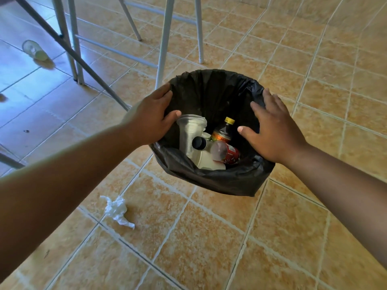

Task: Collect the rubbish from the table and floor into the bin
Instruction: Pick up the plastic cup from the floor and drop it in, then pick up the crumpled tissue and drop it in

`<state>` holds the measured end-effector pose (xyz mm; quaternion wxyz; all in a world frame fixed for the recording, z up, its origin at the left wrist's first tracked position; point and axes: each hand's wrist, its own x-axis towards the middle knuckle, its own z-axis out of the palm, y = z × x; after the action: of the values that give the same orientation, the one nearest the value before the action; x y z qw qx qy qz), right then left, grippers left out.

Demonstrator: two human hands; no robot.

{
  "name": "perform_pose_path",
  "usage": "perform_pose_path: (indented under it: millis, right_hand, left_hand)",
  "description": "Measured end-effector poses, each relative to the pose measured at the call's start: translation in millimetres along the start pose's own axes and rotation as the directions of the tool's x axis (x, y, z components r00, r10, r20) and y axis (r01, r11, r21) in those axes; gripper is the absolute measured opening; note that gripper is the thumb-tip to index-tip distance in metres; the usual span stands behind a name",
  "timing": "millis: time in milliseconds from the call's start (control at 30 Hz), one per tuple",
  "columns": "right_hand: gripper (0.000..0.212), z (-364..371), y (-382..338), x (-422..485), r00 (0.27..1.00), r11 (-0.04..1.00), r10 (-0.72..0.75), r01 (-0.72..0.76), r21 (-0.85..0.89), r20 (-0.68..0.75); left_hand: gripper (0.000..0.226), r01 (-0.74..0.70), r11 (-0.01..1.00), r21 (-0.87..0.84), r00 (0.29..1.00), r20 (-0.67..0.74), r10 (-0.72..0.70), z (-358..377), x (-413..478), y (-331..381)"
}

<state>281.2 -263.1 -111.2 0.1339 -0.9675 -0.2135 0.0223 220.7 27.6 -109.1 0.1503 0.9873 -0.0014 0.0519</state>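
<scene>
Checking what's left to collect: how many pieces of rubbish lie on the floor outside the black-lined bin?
2: a crumpled white tissue at lower left, and a clear plastic cup at far upper left. Others may be out of view.

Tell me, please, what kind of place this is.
Probably a tiled dining or patio area; I cannot tell whether indoors or outdoors. It has tan floor tiles, grey metal chair legs, and a bin lined with a black bag.
</scene>
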Motion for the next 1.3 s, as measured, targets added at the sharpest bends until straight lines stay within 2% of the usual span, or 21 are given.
perform_pose_path:
  millis: [267, 467, 533, 667, 733, 800, 867, 933, 967, 1000, 1067, 1133, 1167, 1200, 1233, 1300]
  right_hand:
    - [0.075, 5, -37, 1, 0.996, 0.996, -0.087, 0.087, 0.007, 0.021]
    - [0.076, 5, -43, 4, 0.995, 0.995, -0.100, 0.099, 0.015, 0.013]
    - [0.076, 6, -41, 4, 0.996, 0.996, -0.085, 0.085, 0.015, 0.025]
    - [0.075, 8, -38, 0, 0.996, 0.996, -0.089, 0.088, 0.032, 0.025]
    - [0.074, 9, -37, -1, 0.995, 0.995, -0.094, 0.093, 0.036, 0.018]
    - [0.073, 10, -36, -1, 0.996, 0.995, -0.088, 0.087, 0.039, 0.011]
    - [0.072, 12, -35, -1, 0.996, 0.995, -0.087, 0.087, 0.041, 0.004]
    - [0.071, 13, -34, -1, 0.996, 0.995, -0.092, 0.092, 0.043, -0.003]
    - [0.071, 14, -33, -1, 0.996, 0.995, -0.093, 0.093, 0.045, -0.006]
    - [0.071, 14, -33, -1, 0.996, 0.995, -0.092, 0.092, 0.048, -0.009]
    - [0.070, 14, -32, -1, 0.996, 0.994, -0.091, 0.091, 0.053, -0.010]
    - [0.070, 15, -31, 0, 0.996, 0.994, -0.094, 0.094, 0.051, -0.009]
    - [0.070, 15, -31, 0, 0.995, 0.994, -0.095, 0.095, 0.050, -0.010]
    - [0.070, 15, -31, 0, 0.995, 0.994, -0.095, 0.095, 0.050, -0.011]
    - [0.070, 15, -30, 0, 0.996, 0.994, -0.094, 0.094, 0.051, -0.011]
    - [0.069, 15, -30, 0, 0.996, 0.994, -0.093, 0.093, 0.058, -0.010]
  left_hand:
    - [0.064, 0.077, 0.997, -0.015, 0.997, 0.009, -0.077, -13, -45, -24]
    - [0.060, 0.079, 0.992, -0.097, 0.995, -0.050, -0.084, -12, -56, -32]
    - [0.056, 0.062, 0.984, -0.168, 0.991, -0.108, -0.081, -10, -57, -34]
    - [0.041, -0.071, 0.981, -0.183, 0.923, -0.384, -0.005, -13, -57, -55]
    - [0.033, -0.042, 0.977, -0.211, 0.875, -0.480, -0.066, -9, -59, -78]
    - [0.026, 0.028, 0.968, -0.250, 0.863, -0.482, -0.150, 5, -66, -99]
    - [0.019, 0.129, 0.967, -0.219, 0.921, -0.336, -0.199, 29, -81, -115]
    - [0.015, 0.283, 0.954, -0.097, 0.959, 0.007, -0.284, 58, -100, -130]
    - [0.022, 0.333, 0.943, 0.006, 0.924, 0.198, -0.328, 72, -110, -136]
    - [0.035, 0.351, 0.928, 0.121, 0.854, 0.365, -0.371, 83, -120, -141]
    - [0.069, 0.303, 0.891, 0.338, 0.686, 0.572, -0.450, 99, -140, -147]
    - [0.106, 0.204, 0.850, 0.485, 0.559, 0.655, -0.508, 111, -152, -147]
    - [0.117, 0.147, 0.843, 0.518, 0.526, 0.681, -0.510, 115, -156, -146]
    - [0.120, 0.111, 0.846, 0.521, 0.507, 0.702, -0.499, 118, -158, -144]
    - [0.112, 0.104, 0.858, 0.503, 0.500, 0.719, -0.482, 120, -159, -142]
    - [0.068, 0.128, 0.890, 0.439, 0.508, 0.741, -0.439, 121, -158, -140]
